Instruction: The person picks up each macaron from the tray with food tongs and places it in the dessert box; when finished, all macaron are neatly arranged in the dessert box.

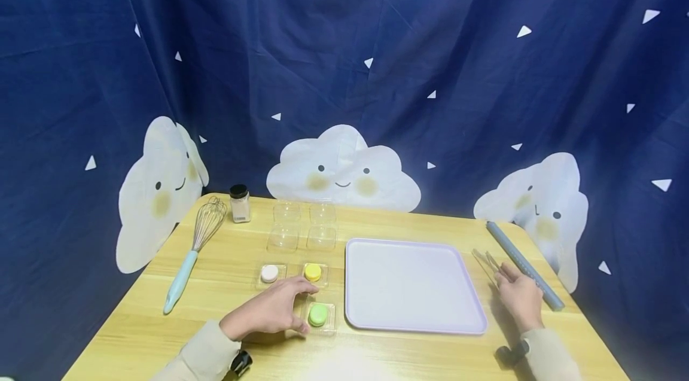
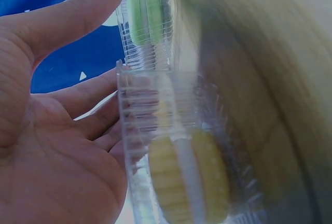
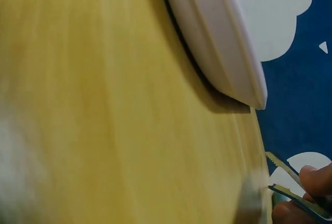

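Observation:
My left hand (image 1: 271, 308) reaches over the table with thumb and fingers spread apart. Its thumb is at the left edge of the clear plastic base holding a green macaron (image 1: 318, 314); I cannot tell whether they touch. Just past the fingertips sits a yellow macaron (image 1: 313, 272), and beyond the back of the hand a white macaron (image 1: 270, 274), each in its own clear base. A yellowish macaron (image 2: 210, 177) looms large in the left wrist view. On the right, my right hand (image 1: 521, 297) pinches small metal tongs (image 3: 293, 195), whose serrated tips stand apart.
A lilac tray (image 1: 414, 285) lies between the hands. Several clear plastic covers (image 1: 283, 237) stand behind the macarons. Further left are a whisk (image 1: 185, 273) and a black-lidded jar (image 1: 240, 209). A grey-blue rod (image 1: 519, 261) lies beside the right hand.

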A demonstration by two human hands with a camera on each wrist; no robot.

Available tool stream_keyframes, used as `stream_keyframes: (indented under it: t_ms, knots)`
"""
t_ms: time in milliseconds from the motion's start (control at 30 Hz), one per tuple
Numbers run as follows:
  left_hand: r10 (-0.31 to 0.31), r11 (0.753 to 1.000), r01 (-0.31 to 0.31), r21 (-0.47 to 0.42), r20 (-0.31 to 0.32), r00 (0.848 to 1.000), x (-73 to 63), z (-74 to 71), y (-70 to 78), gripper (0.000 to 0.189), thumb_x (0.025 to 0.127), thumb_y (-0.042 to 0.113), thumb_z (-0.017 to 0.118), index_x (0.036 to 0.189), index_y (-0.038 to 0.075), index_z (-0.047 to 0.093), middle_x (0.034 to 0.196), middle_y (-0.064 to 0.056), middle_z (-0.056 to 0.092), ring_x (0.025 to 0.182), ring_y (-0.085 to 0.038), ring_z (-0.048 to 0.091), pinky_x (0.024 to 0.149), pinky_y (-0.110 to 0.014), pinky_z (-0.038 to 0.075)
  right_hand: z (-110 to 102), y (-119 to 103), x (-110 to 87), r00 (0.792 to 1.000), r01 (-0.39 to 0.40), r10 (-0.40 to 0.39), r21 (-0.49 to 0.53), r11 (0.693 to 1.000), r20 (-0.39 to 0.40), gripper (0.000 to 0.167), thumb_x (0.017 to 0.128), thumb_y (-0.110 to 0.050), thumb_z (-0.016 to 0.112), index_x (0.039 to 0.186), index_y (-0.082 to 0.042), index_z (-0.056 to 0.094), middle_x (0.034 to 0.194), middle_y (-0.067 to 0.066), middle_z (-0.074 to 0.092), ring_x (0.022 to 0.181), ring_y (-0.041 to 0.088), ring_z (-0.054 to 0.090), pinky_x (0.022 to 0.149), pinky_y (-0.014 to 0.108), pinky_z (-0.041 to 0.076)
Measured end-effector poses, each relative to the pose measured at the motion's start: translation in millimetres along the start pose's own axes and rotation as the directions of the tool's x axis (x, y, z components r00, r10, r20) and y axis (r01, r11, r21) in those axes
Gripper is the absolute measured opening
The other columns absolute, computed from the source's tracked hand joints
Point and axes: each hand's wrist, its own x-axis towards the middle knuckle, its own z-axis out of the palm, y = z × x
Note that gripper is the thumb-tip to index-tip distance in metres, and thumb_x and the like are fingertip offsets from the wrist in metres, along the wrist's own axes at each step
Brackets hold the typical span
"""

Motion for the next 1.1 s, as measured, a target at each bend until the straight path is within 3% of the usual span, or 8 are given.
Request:
stream_keyframes:
  t_ms: [167, 567, 1100]
  knots:
    - [0.007, 1.000, -0.007, -0.002, -0.003, 1.000, 0.0, -0.2, -0.3, 0.077, 0.069, 0.034, 0.090, 0.135, 0.006, 0.061, 0.141, -0.010, 0.062, 0.132, -0.037, 0.056, 0.111, -0.059, 0.047, 4, 3, 1.8, 0.999, -0.024, 0.025, -0.023, 0.999, 0.023, 0.055, 0.102, -0.030, 0.056, 0.148, -0.001, 0.047, 0.146, 0.022, 0.051, 0.144, 0.056, 0.028, 0.122, 0.066, 0.016]
    - [-0.010, 1.000, 0.010, -0.013, 0.007, 1.000, -0.1, -0.5, 1.6, 0.078, 0.069, 0.034, 0.090, 0.136, 0.006, 0.061, 0.144, -0.014, 0.059, 0.135, -0.040, 0.054, 0.112, -0.061, 0.045, 11, 1, 3.5, 0.998, -0.054, 0.054, 0.018, 0.998, -0.025, 0.054, 0.100, -0.025, 0.058, 0.147, -0.002, 0.049, 0.146, 0.021, 0.052, 0.146, 0.052, 0.030, 0.122, 0.062, 0.024]
    - [0.002, 1.000, -0.001, -0.012, 0.012, 1.000, 0.4, 0.6, -0.8, 0.077, 0.071, 0.035, 0.090, 0.137, 0.007, 0.060, 0.147, -0.013, 0.056, 0.134, -0.041, 0.054, 0.111, -0.061, 0.046, 14, 1, 2.5, 0.999, -0.037, 0.038, 0.039, 0.999, -0.038, 0.054, 0.101, -0.022, 0.056, 0.149, -0.001, 0.046, 0.142, 0.022, 0.057, 0.143, 0.049, 0.038, 0.121, 0.060, 0.027]
